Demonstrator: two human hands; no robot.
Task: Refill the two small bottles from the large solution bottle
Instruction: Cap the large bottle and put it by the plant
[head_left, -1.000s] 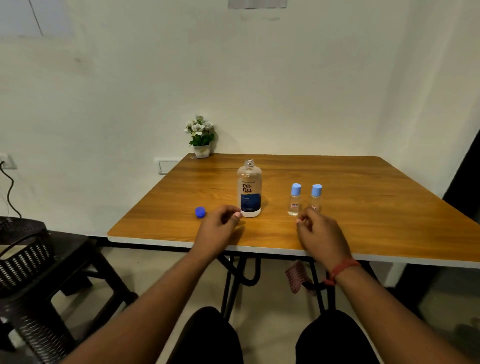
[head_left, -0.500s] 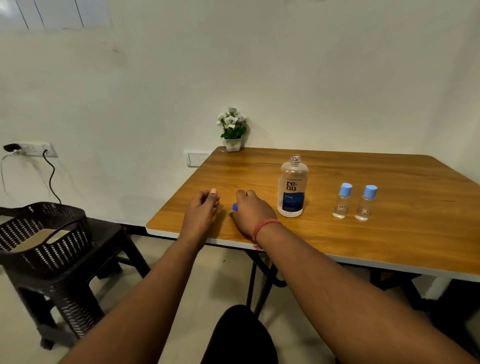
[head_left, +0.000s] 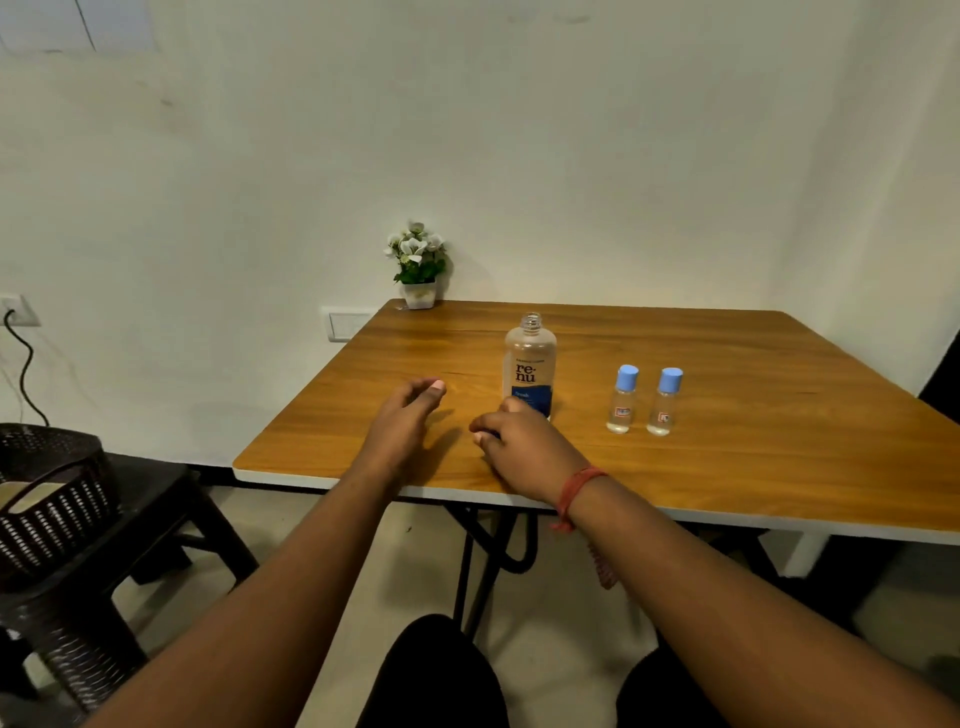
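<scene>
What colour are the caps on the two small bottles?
Light blue, on both small bottles, seen in the head view.

large bottle (head_left: 529, 364) left of two small bottles (head_left: 644, 400) | plant (head_left: 416, 265) behind, table (head_left: 727, 467) corner

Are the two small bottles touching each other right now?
Apart. The head view shows a strip of tabletop between the left small bottle and the right small bottle, caps included.

Small bottles (head_left: 622, 400) (head_left: 664, 402): clear, light-blue caps. Large bottle (head_left: 529, 366): dark-blue label band. Wristband (head_left: 574, 493): red, possibly thread.
</scene>
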